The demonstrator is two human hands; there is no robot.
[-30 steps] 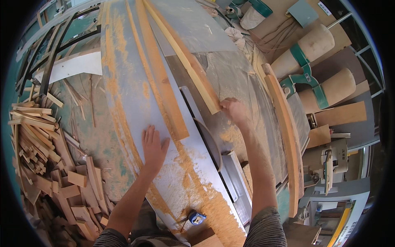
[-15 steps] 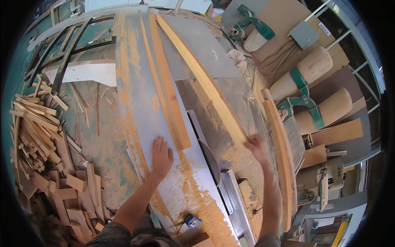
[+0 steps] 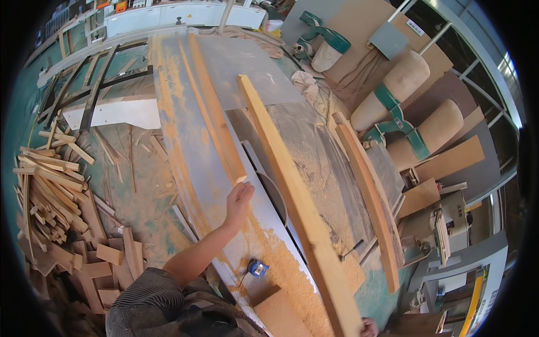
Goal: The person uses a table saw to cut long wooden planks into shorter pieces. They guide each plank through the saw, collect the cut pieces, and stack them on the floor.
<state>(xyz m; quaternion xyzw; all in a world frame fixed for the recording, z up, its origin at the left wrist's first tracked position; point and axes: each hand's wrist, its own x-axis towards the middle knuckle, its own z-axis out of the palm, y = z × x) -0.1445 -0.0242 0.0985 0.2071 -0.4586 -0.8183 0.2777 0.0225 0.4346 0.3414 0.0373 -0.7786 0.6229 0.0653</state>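
Left hand (image 3: 240, 196): reaching forward over the desk (image 3: 202, 168), with the bare forearm (image 3: 199, 255) slanting up and rightward from a dark striped sleeve (image 3: 149, 297). Wrist is bending slightly; the fingers are lying close together and bending at the near end of a flat board (image 3: 216, 123), apparently touching it. The thumb is not showing clearly, so cannot tell whether this grip is pinching the board.

Right hand (image 3: 369, 327): showing only in part at the lower edge, its fingers curling just beside the near end of a long beam (image 3: 292, 194). Forearm is lying out of view. Beam is hiding part of the hand; cannot tell whether the grip is closing around the wood.

Positions: the beam is running diagonally over the desk, right of the flat board, its far end pointing away from the person. The board is lying lengthwise on the desk, a thin strip (image 3: 197, 90) running along its left side. A blue tape measure (image 3: 258, 268) is resting nearer the person, beside loose sawdust (image 3: 286, 275).
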